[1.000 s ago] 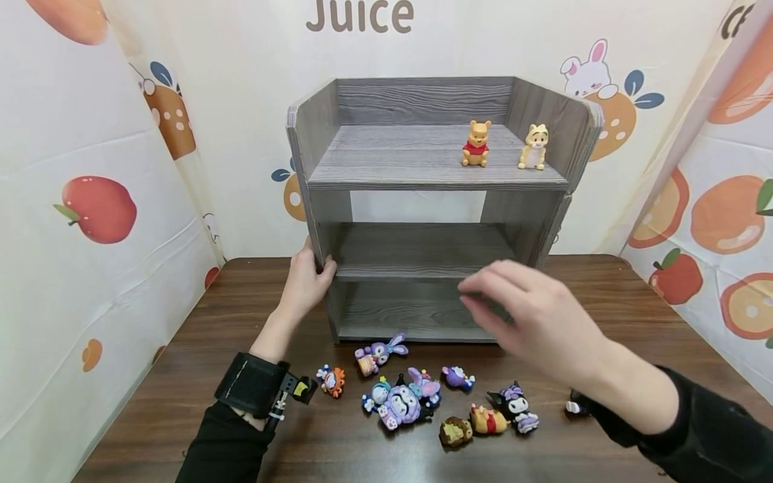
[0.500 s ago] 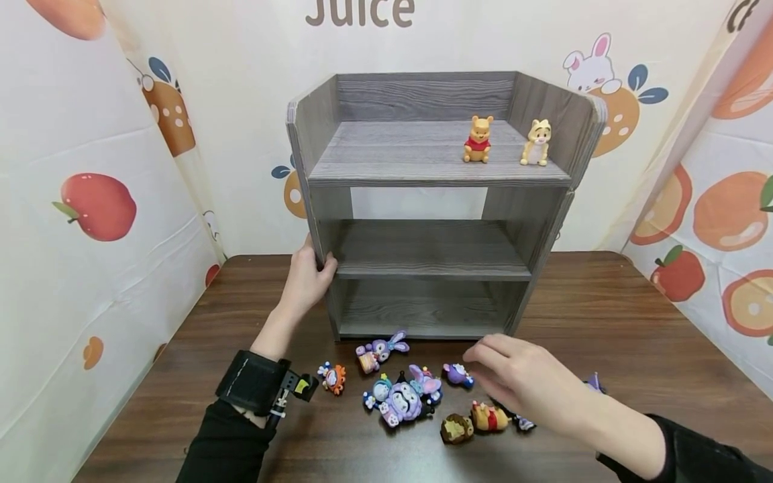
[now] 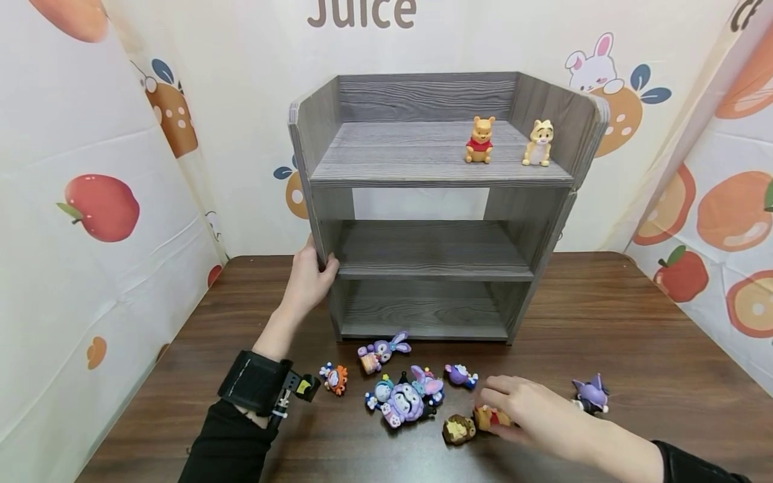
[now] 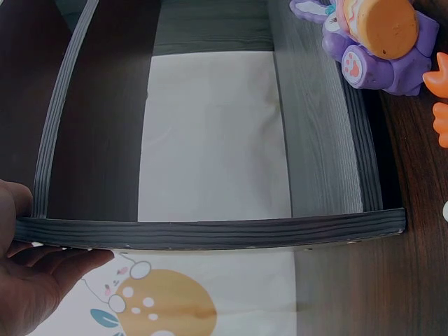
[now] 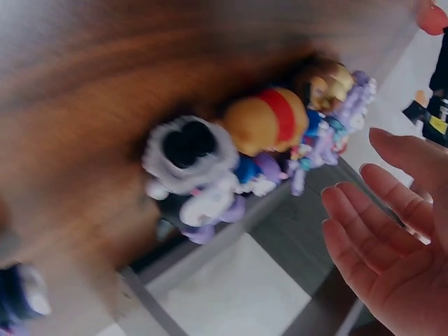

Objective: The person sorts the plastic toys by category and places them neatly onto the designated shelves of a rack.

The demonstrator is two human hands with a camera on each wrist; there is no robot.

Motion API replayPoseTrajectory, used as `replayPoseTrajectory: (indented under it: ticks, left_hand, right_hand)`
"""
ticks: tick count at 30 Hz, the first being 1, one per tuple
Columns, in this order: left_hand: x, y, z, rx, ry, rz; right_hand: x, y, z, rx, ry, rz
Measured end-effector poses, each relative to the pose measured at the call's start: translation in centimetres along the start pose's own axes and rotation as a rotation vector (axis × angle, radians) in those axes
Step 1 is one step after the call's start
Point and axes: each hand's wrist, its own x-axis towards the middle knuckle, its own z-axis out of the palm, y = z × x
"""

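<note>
My left hand (image 3: 306, 282) grips the left side panel of a grey wooden shelf unit (image 3: 386, 151), thumb in front and fingers behind; the left wrist view shows the hand (image 4: 35, 273) at the panel edge. My right hand (image 3: 525, 409) reaches down over a yellow bear figurine with a red band (image 3: 490, 417), partly covering it. The right wrist view shows loosely bent fingers (image 5: 381, 224) apart from the figurines. A black-and-purple figurine (image 5: 192, 175), hidden under my hand in the head view, lies beside the bear. A brown figurine (image 3: 459, 429) lies at its left.
A bear in a red shirt (image 3: 479, 141) and a cream figurine (image 3: 538, 143) sit on the top shelf. Before the unit lie a purple rabbit (image 3: 383, 350), a purple cluster (image 3: 403, 401), an orange figurine (image 3: 334, 379) and a small purple one (image 3: 461, 376). Another (image 3: 592, 394) lies far right.
My right hand has come down from in front of the lower shelves to the figurines on the table. The left hand keeps its grip on the side panel.
</note>
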Motion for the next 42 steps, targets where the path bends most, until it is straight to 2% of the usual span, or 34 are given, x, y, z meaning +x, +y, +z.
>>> replayPoseTrajectory:
  ticks: [5,13,19,29,37,42]
  left_hand:
    - [0.0,0.1,0.0,-0.004,-0.006,-0.003]
    - [0.0,0.0,0.1,-0.003,-0.008,-0.003]
    - [0.0,0.0,0.1,-0.003,-0.007,0.003]
    - [-0.1,0.0,0.0,-0.008,-0.006,-0.009]
    - [-0.1,0.0,0.0,-0.006,-0.001,-0.005]
    - [-0.1,0.1,0.0,-0.006,-0.002,-0.009]
  right_hand:
    - [-1.2,0.0,0.9,0.010,-0.052,0.060]
    - [-2.1,0.4,1.8,0.015,-0.117,0.140]
    - [-2.2,0.5,2.3,-0.037,-0.103,0.137]
    - [-2.0,0.7,3.0,-0.036,-0.081,0.135]
    - [-1.8,0.5,2.9,-0.055,-0.100,0.142]
    - [-1.4,0.4,2.5,-0.150,-0.096,0.097]
